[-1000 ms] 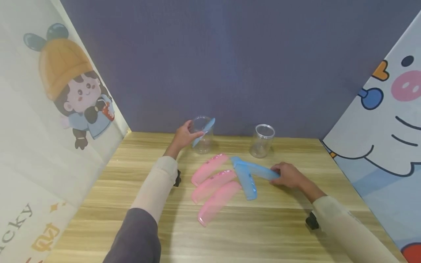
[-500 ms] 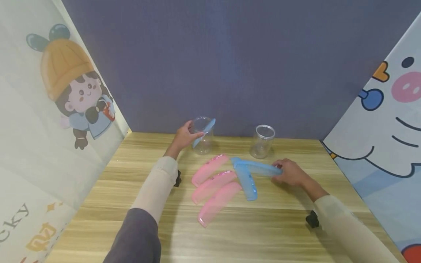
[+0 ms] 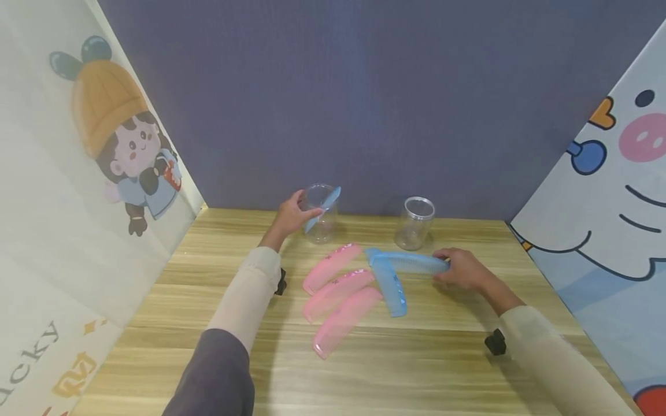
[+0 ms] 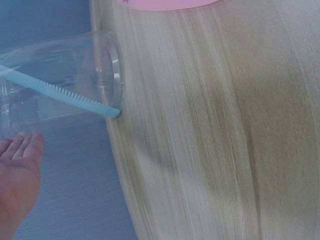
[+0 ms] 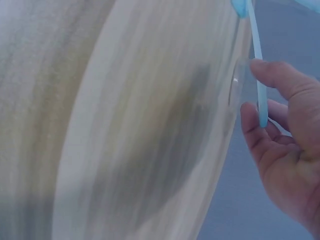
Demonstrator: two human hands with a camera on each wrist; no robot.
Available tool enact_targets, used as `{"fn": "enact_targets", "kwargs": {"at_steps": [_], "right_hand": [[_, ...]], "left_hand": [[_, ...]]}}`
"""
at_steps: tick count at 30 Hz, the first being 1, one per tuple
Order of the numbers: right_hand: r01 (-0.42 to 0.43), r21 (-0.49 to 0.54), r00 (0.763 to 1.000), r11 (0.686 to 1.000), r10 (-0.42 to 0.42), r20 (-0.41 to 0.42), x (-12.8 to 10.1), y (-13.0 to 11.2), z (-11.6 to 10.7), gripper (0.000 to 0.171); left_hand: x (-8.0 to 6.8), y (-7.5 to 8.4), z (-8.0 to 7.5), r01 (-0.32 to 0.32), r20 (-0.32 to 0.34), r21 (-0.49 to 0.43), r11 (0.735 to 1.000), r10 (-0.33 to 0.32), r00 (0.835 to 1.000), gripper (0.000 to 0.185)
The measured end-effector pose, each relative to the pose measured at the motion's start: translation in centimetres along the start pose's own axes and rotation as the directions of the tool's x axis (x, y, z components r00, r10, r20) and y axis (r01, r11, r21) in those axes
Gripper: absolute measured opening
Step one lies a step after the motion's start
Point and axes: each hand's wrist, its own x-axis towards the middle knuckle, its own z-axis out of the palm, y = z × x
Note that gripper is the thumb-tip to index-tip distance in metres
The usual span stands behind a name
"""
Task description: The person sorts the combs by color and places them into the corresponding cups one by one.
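My left hand (image 3: 291, 216) holds a clear jar (image 3: 321, 228) at the back left, thumb in front and fingers at its side. A light blue comb (image 3: 329, 199) slants across the jar, apparently inside, its top end at the rim. In the left wrist view its teeth show along the jar (image 4: 65, 55). My right hand (image 3: 463, 270) pinches the right end of another blue comb (image 3: 411, 262) between thumb and fingers, also seen in the right wrist view as a thin blue comb (image 5: 259, 65). Its far end meets the top of a blue comb (image 3: 389, 286) lying on the table.
Three pink combs (image 3: 333, 267) lie slanted on the wooden table (image 3: 416, 370), left of the blue ones. A second clear jar (image 3: 414, 222) stands at the back right. A dark panel (image 3: 364, 115) rises behind the table, with printed walls on both sides.
My right hand has moved slightly up and right with the blue comb, which now lies more level and shows its teeth. My left hand and the jar have stayed in place.
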Motion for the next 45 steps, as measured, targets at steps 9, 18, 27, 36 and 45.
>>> {"fn": "enact_targets", "kwargs": {"at_steps": [9, 18, 27, 36, 45], "right_hand": [[0.026, -0.005, 0.999, 1.0, -0.026, -0.03, 0.1, -0.1, -0.8, 0.059], [0.006, 0.039, 1.0, 0.999, -0.005, -0.028, 0.3, -0.3, -1.5, 0.057], [-0.002, 0.073, 0.999, 0.997, 0.005, -0.05, 0.6, -0.6, -1.5, 0.053], [0.015, 0.091, 0.995, 0.996, -0.006, -0.1, 0.8, -1.2, -2.0, 0.049], [-0.01, 0.104, 0.995, 0.994, 0.021, -0.1, 1.2, -1.7, -2.5, 0.056]], "left_hand": [[-0.2, 0.1, 0.0, 0.008, 0.007, -0.015, 1.0, -0.008, 1.0, 0.099], [-0.1, 0.0, -0.1, 0.007, 0.012, -0.008, 1.0, -0.007, 1.0, 0.101], [-0.2, 0.2, -0.1, 0.012, 0.014, -0.003, 1.0, -0.012, 1.0, 0.101], [0.0, 0.2, 0.0, 0.018, 0.009, -0.027, 0.999, -0.018, 1.0, 0.102], [0.4, -0.3, 0.3, 0.024, 0.006, -0.02, 0.999, -0.024, 1.0, 0.099]]}}
